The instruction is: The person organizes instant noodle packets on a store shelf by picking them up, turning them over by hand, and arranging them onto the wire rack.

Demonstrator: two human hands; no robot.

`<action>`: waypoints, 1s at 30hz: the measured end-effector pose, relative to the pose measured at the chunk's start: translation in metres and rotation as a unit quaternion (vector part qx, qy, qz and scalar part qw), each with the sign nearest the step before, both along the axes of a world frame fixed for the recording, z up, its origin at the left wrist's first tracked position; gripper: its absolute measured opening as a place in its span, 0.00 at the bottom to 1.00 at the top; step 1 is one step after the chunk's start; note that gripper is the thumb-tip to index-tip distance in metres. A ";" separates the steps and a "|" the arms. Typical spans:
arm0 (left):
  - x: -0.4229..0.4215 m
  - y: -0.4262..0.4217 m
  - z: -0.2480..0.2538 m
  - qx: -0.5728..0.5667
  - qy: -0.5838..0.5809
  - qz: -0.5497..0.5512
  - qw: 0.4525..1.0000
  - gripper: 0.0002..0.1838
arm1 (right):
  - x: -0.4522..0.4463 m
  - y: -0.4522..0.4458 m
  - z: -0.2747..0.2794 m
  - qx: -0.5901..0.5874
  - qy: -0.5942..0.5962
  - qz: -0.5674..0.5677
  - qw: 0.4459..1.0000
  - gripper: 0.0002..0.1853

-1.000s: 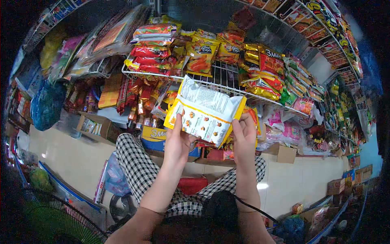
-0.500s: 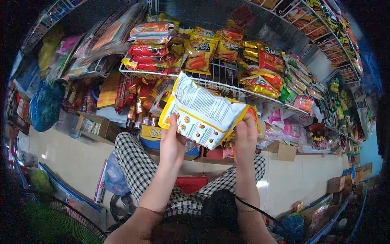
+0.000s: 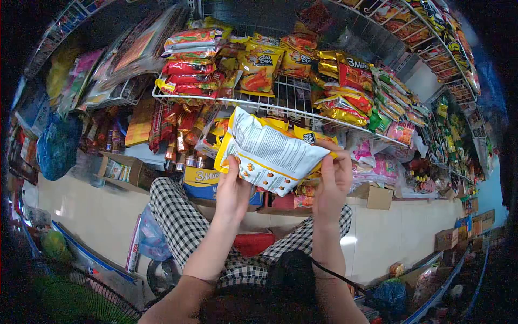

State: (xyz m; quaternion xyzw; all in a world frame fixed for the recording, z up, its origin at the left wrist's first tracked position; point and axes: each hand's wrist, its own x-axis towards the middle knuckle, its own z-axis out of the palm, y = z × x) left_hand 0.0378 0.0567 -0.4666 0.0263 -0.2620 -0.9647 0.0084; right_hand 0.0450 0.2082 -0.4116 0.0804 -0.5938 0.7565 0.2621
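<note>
A plump food packet [image 3: 272,148], its white back printed with text and small pictures and its edges yellow, is tilted in front of me between both hands. My left hand [image 3: 232,194] grips its lower left corner, the thumb across the printed side. At the right end, my right hand [image 3: 333,181] has its fingers closed on the packet's edge. Part of a yellow packet front shows just behind its upper right side. Beyond it, a white wire shelf [image 3: 280,108] carries yellow packets [image 3: 260,70] and stacked red packets [image 3: 189,67].
Below the shelf sit a yellow-and-blue carton [image 3: 205,181] and an open cardboard box [image 3: 127,171]. Pink bags [image 3: 383,170] lie at the right. My checkered trouser legs [image 3: 181,210] flank a red seat [image 3: 253,244]. A fan [image 3: 81,294] stands lower left.
The packet's right end has dropped slightly, and my right hand has shifted a little right with its fingers repositioned on the edge. My left hand keeps its hold. The view has shifted slightly.
</note>
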 end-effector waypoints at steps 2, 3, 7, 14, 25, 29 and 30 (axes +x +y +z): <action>-0.003 0.000 -0.005 0.017 0.016 -0.012 1.000 0.21 | -0.001 0.003 -0.003 -0.014 -0.007 0.017 1.000 0.02; -0.004 -0.001 -0.011 0.023 0.004 -0.019 1.000 0.22 | -0.001 0.004 -0.004 -0.004 -0.011 0.020 1.000 0.02; -0.011 -0.010 -0.023 0.035 -0.016 -0.024 0.999 0.21 | -0.003 0.004 -0.005 0.026 -0.010 0.014 1.000 0.03; -0.011 -0.037 -0.017 -0.497 -0.005 0.048 0.866 0.14 | -0.014 0.023 -0.020 -0.069 -0.100 -0.014 0.992 0.05; -0.014 -0.020 -0.015 -0.325 -0.003 -0.040 0.945 0.24 | 0.001 0.079 0.004 -0.053 0.024 -0.316 0.947 0.05; -0.013 -0.008 -0.008 -0.165 -0.023 -0.239 0.957 0.38 | 0.003 0.056 -0.016 0.185 0.109 -0.078 0.974 0.02; -0.012 -0.010 -0.005 -0.128 -0.019 -0.252 0.959 0.39 | 0.002 0.048 -0.011 0.184 0.156 0.088 0.966 0.04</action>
